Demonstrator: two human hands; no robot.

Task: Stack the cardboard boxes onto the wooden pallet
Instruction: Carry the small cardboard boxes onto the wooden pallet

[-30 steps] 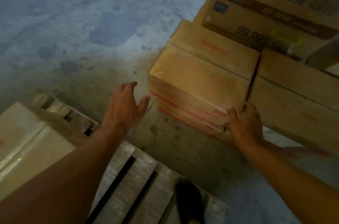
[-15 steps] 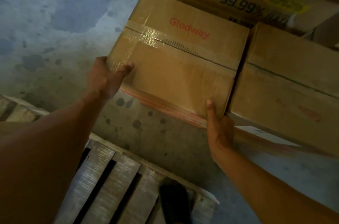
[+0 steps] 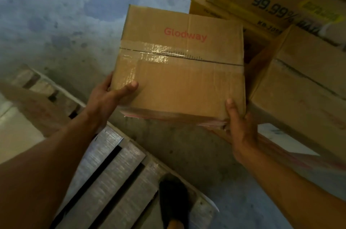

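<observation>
1. A brown cardboard box [image 3: 179,71] with red "Glodway" lettering and a strip of clear shiny tape across its top sits between the two hands, with its top face tilted toward the camera.
2. The left hand [image 3: 110,95] grips the box's near left corner. Its thumb lies flat on the top face, and its fingers wrap round the left side, mostly out of sight.
3. The right hand [image 3: 239,122] holds the near right corner. Its thumb points up along the edge, and its fingers are hidden beneath or behind the box.
4. The box is over the stained grey concrete floor [image 3: 56,13], between the pallet and the stack of cartons; whether it touches either cannot be told.
5. The weathered grey wooden pallet [image 3: 116,172] lies below and to the left, with dark gaps between its slats.
6. A pale taped carton [image 3: 15,131] rests on the pallet at the far left edge.
7. A dark shoe [image 3: 174,200] stands on the pallet's near right corner.
8. To the right, just beside the held box, is a plain brown carton [image 3: 299,88]. Behind it is a yellowish carton [image 3: 271,4] printed "99.99%".
</observation>
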